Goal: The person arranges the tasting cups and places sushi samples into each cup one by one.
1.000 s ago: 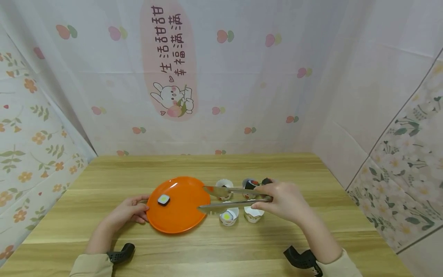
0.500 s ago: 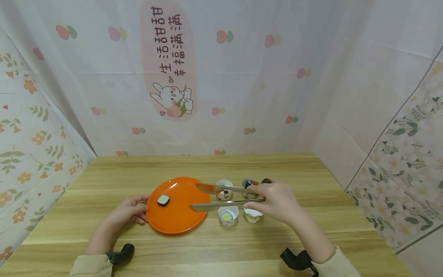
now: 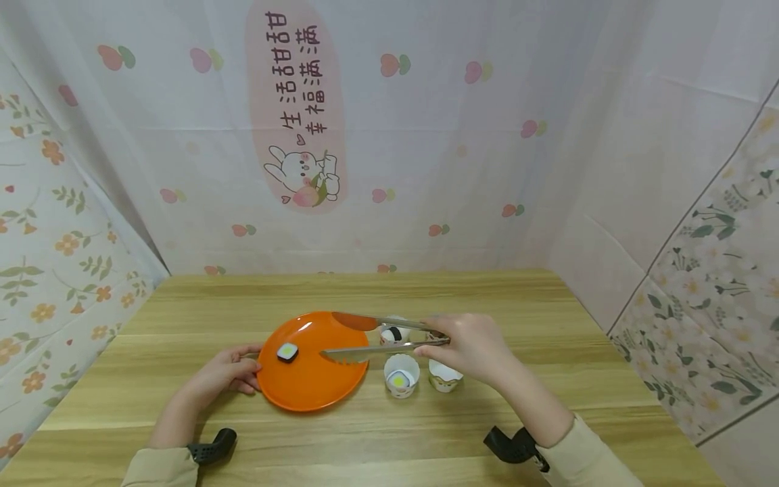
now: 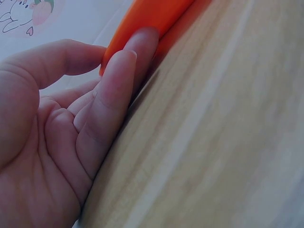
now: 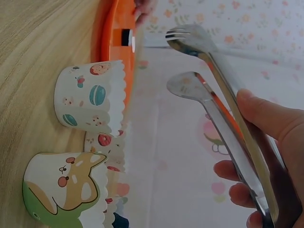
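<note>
My left hand (image 3: 231, 370) pinches the left rim of an orange plate (image 3: 313, 392) between thumb and fingers; the left wrist view shows the plate edge (image 4: 137, 28) between them. On the plate's left part lies a sushi roll piece (image 3: 288, 352), dark-sided with a white and yellow-green top. My right hand (image 3: 468, 345) grips metal tongs (image 3: 365, 352). Their jaws stand apart over the plate's right side, with nothing between them. A paper cup (image 3: 402, 373) below the tongs holds a similar sushi piece (image 3: 398, 381). A farther cup (image 3: 394, 331) holds a white and black piece.
Right of the plate, a near-right paper cup (image 3: 445, 376) stands below my right hand; its inside is hard to see. Another cup is mostly hidden behind that hand. Printed cloth (image 3: 456, 169) hangs behind the wooden table (image 3: 341, 446).
My right hand has moved left with the tongs, so their tips reach farther over the plate. The far-right cup has become mostly covered by the hand. My left hand stays at the rim.
</note>
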A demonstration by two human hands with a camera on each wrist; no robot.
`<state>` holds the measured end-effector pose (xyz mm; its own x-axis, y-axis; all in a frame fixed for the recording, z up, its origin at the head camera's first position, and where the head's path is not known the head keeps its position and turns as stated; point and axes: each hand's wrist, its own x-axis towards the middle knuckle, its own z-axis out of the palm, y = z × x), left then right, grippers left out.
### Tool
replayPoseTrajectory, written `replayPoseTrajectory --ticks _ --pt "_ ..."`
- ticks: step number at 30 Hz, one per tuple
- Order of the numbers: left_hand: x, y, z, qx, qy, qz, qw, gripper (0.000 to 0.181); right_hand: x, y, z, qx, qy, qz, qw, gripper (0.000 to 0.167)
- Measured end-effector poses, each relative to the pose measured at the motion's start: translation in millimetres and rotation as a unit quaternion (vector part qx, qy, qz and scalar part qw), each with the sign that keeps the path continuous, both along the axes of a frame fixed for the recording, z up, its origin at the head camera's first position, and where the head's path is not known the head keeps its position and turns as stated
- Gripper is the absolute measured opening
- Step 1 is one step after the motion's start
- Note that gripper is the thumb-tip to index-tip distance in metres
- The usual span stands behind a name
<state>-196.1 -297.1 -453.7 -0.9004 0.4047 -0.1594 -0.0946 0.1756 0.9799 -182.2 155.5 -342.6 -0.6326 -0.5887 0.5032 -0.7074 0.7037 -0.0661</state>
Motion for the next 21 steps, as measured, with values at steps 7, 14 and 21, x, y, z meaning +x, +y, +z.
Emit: replayPoseTrajectory --ticks 7,14,21 --pt "0.3 0.7 1.1 0.000 -0.004 0.003 1.0000 0.061 -2.2 -8.3 3.7 0.019 -0.002 -0.008 0.9998 0.045" --pt "0.1 0.7 2.1 -0.001 -0.003 0.002 1.0000 0.061 -5.4 -16.6 5.1 0.047 -0.010 -0.011 0.9988 0.044" --pt "0.4 1.0 1.5 0.002 0.000 -0.003 1.0000 0.061 -7.8 -26.8 1.5 0.050 -0.024 0.001 0.9984 0.044"
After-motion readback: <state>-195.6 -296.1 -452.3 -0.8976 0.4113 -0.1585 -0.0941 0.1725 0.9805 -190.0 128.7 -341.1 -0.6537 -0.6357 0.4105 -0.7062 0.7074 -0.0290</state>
